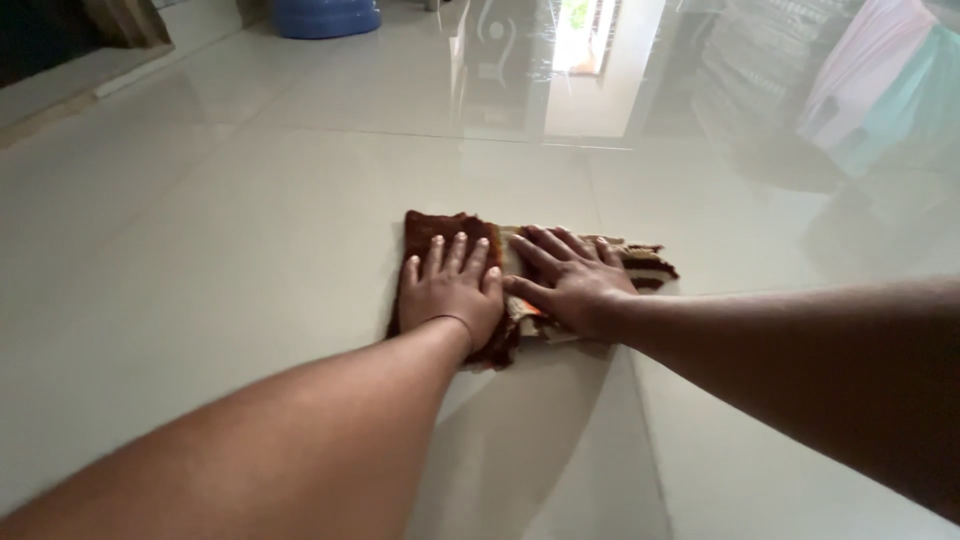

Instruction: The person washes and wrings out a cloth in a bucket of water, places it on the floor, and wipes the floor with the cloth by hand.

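A folded cloth [440,226], dark brown with a striped cream, brown and orange part at the right, lies flat on the glossy pale tiled floor [220,260]. My left hand [452,285] presses palm down on its brown left part, fingers together and stretched forward. My right hand [568,281] lies flat on the striped right part, fingers spread and pointing up-left. The two hands touch at the thumb side. Neither hand grips the cloth; both rest on top of it.
A blue round container [327,17] stands at the far edge of the floor. A dark doorway and raised threshold [70,75] are at the top left. The floor mirrors a window and hanging clothes [870,90] at the top right.
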